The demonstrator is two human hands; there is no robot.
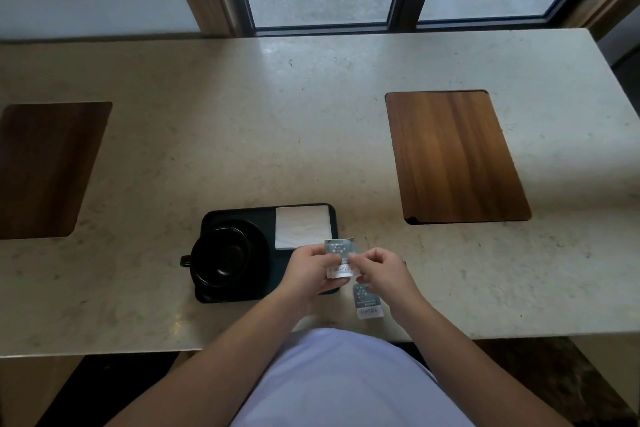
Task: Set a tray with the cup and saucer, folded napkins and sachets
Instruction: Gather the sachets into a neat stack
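The sachet step was in hand. The left hand (313, 270) and the right hand (382, 272) were both up over the near right corner of the black tray (266, 213). Each grip pinched one small grey and white sachet (340, 258) between thumb and fingertips. The left grip was curled round its left side, and the right grip nipped its right edge. It may have been more than one sachet held together; that was too small to tell.

Just under the right grip, a second sachet (367, 302) lay flat on the tabletop (277, 114), off the tray.

To the left of both grips sat the black cup (221, 255) on its black saucer (258, 236), inside the tray. The cup's handle stuck out past the tray's left edge. Just beyond the grips, on the far right part of the tray, lay a white folded napkin (301, 227).

So the cup, saucer and napkin looked done, and only the sachets were left. The next move probably called for setting the held sachet down flat on the bare tray just under the napkin. One grip would need to let go first. Then the sachet on the tabletop would need picking up too.
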